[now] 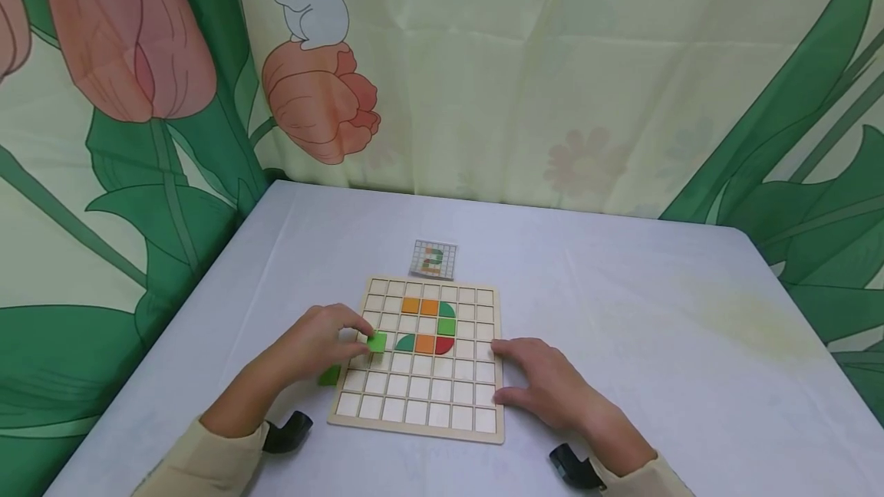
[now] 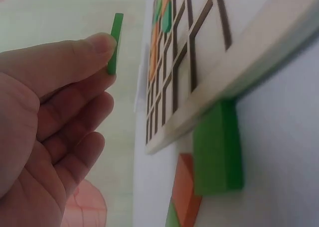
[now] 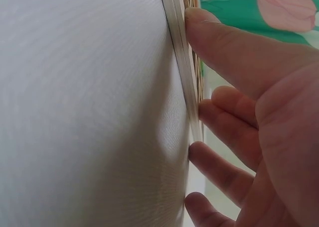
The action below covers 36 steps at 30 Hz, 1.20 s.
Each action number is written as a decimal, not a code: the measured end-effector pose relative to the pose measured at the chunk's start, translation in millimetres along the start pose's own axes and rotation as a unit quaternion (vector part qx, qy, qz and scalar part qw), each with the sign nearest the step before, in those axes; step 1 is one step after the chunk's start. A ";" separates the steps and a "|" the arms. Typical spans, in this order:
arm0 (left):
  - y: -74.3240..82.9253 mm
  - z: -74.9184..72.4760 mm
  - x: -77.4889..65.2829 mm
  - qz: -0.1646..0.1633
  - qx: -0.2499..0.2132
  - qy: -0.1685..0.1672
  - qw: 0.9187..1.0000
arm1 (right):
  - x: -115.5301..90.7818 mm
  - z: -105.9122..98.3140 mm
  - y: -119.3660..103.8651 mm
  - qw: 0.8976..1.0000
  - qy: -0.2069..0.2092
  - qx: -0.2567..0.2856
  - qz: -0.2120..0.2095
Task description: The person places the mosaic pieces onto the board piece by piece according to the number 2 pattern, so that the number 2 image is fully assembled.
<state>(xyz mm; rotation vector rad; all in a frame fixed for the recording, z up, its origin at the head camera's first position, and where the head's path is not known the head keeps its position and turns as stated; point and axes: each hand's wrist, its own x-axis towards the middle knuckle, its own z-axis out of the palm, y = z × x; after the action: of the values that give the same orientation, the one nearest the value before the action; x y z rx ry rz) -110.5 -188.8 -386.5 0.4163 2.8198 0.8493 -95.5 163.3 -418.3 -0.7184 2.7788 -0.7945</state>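
Observation:
My left hand (image 1: 314, 345) pinches a light green square tile (image 1: 376, 342) between thumb and forefinger, over the left side of a wooden grid board (image 1: 414, 433). In the left wrist view the tile (image 2: 116, 44) is seen edge-on, and the other fingers are loosely bent. My right hand (image 1: 542, 382) rests its fingertips and thumb on the board's right edge, fingers spread. Set in the grid are orange squares (image 1: 420, 305), a green square (image 1: 446, 327), dark green quarter-rounds (image 1: 405, 343) and a red quarter-round (image 1: 444, 345).
Beyond the board lies a small pattern card (image 1: 433, 260) with a coloured figure on a grid. A green block (image 2: 217, 150) and an orange block (image 2: 186, 189) lie by the board's left edge, partly hidden in the head view. A white cloth (image 1: 621, 313) covers the table.

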 end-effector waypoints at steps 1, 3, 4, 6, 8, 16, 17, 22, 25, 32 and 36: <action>1.6 1.6 0.0 -0.001 -0.004 -0.003 1.000 | -0.1 -0.1 0.0 1.000 0.000 0.000 0.000; 4.4 5.3 0.5 0.001 -0.006 -0.007 1.000 | -0.3 -0.3 -0.3 1.000 0.000 0.000 0.000; 5.9 7.2 1.0 0.000 -0.006 -0.008 1.000 | -0.4 -0.3 -0.4 1.000 0.000 0.001 0.000; 8.8 11.0 2.1 0.001 -0.007 -0.011 1.000 | -0.6 -0.4 -0.2 1.000 0.000 0.000 0.001; 11.2 14.8 3.0 0.002 -0.011 -0.013 1.000 | -0.5 -0.4 0.1 1.000 0.001 -0.002 0.001; 17.5 27.9 3.7 0.023 -0.006 -0.015 1.000 | 0.6 -0.6 1.5 1.000 0.005 -0.004 -0.002; 17.8 29.2 3.3 0.025 -0.005 -0.015 1.000 | 0.9 -0.4 1.4 1.000 0.004 -0.004 -0.002; 19.0 35.6 3.9 0.035 0.000 -0.017 0.999 | 1.8 0.3 0.3 1.000 -0.004 -0.009 0.005; 19.5 39.1 5.3 0.037 0.005 -0.025 0.999 | 1.5 0.1 -0.2 1.000 -0.006 -0.011 0.011; 18.7 42.2 5.9 0.051 0.022 -0.013 0.998 | 1.2 0.2 -0.4 1.000 -0.003 -0.014 0.009; 18.5 41.4 5.6 0.053 0.017 -0.007 0.998 | 1.4 -0.1 -0.6 1.000 -0.002 -0.016 0.006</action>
<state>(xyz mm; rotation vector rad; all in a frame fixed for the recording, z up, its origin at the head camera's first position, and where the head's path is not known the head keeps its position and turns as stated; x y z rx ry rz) -102.0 -151.1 -410.7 0.5786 2.8243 0.8158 -96.5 162.2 -417.9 -0.7081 2.7949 -0.7478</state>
